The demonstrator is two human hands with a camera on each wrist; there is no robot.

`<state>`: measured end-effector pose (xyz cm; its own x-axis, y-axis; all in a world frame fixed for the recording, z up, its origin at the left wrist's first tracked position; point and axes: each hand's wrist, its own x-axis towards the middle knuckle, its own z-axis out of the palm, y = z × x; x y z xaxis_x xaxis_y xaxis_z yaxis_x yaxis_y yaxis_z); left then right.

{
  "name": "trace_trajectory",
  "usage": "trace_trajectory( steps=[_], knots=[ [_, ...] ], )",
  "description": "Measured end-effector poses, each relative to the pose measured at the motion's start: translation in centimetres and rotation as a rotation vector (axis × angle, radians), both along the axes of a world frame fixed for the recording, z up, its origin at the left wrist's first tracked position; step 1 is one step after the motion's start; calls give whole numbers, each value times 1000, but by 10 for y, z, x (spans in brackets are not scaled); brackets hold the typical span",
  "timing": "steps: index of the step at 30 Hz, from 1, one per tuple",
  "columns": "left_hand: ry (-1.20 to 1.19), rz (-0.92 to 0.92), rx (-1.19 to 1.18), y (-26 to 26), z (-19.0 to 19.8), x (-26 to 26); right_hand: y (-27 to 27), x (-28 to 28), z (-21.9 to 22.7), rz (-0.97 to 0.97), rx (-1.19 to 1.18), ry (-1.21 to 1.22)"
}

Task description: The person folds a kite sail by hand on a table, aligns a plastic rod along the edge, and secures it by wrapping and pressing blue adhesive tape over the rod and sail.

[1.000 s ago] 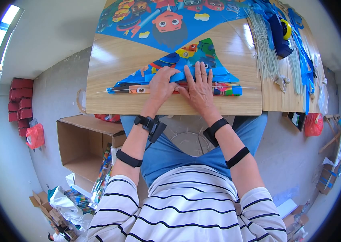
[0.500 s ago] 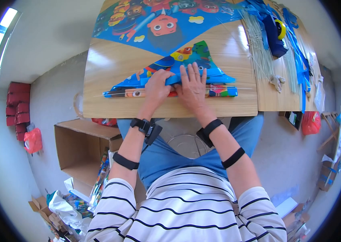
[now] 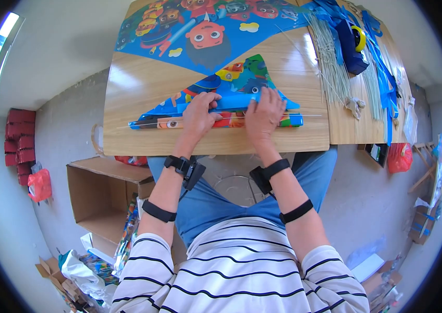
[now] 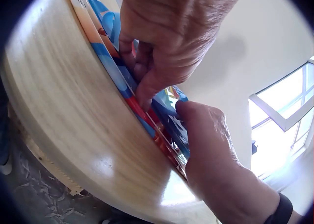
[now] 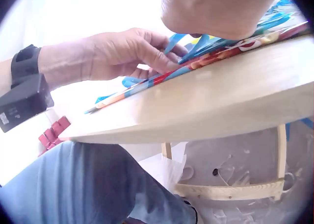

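Observation:
A folded cartoon-print sheet lies on the table before me, its peak pointing away. Along its near side run a blue fold and a rolled printed edge with a thin rod sticking out at both ends. My left hand holds the sheet left of its middle, fingers curled at the blue fold and thumb down on the rolled edge. To the right, my right hand grips the fold with bent fingers. In the right wrist view, my right hand partly covers the sheet.
A larger cartoon-print sheet lies at the table's far side. At right are bundled thin rods, blue strips and a tape dispenser with yellow tape. An open cardboard box stands below the table's left side.
My right hand has slid right, away from the left hand, and its straight fingers have bent. Red rolled edge now shows between the hands. My left hand stays at the fold.

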<state>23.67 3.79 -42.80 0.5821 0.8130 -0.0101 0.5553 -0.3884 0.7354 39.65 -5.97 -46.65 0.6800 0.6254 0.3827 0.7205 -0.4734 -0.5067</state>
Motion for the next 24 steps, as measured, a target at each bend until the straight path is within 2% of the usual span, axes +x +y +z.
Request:
trace_trajectory(
  steps=[2,5,8,11,24],
  knots=[
    [0,-2,7,-1,4,1,-9,14,6,-97,7,18],
    [-4,-16,41,-1,2,-1,-23,14,45,9,49,-222],
    [-9,-29,47,0,-2,-1,-23,6,39,457,118,-239],
    [-20,-30,60,1,-4,1,-22,-10,31,671,10,-262],
    [-23,-22,29,1,-3,-1,-26,-11,6,712,-150,-254]
  ],
)
